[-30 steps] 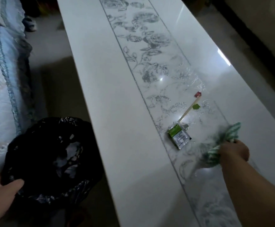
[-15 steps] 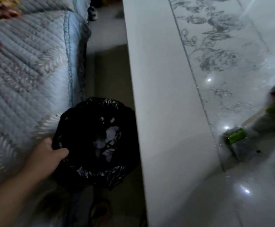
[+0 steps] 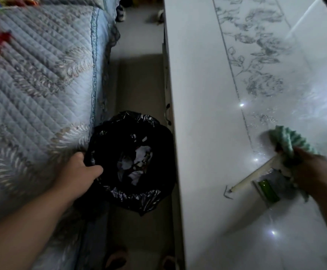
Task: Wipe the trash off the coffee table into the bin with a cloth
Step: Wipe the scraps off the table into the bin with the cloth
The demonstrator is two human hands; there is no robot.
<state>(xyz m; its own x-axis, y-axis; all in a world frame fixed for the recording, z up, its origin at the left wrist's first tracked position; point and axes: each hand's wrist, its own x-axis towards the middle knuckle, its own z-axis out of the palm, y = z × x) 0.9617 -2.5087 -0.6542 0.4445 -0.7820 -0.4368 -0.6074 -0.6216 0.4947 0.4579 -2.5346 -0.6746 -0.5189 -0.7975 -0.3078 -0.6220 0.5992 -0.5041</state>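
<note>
A bin lined with a black bag stands on the floor between the sofa and the glossy white coffee table, with pale scraps inside. My left hand grips the bin's left rim. On the table, my right hand grips a bunched green and white cloth. In front of the cloth lie a pale stick and a green and silver packet, with a small dark bent bit beside the stick's end.
A quilted blue sofa cover fills the left side, close against the bin. A narrow strip of floor runs between sofa and table. Slippers show at the bottom edge. The table has a grey flower-patterned band.
My right hand has swept the cloth, stick and packet leftward towards the table's near edge. The view has swung left. My left hand keeps hold of the bin rim.
</note>
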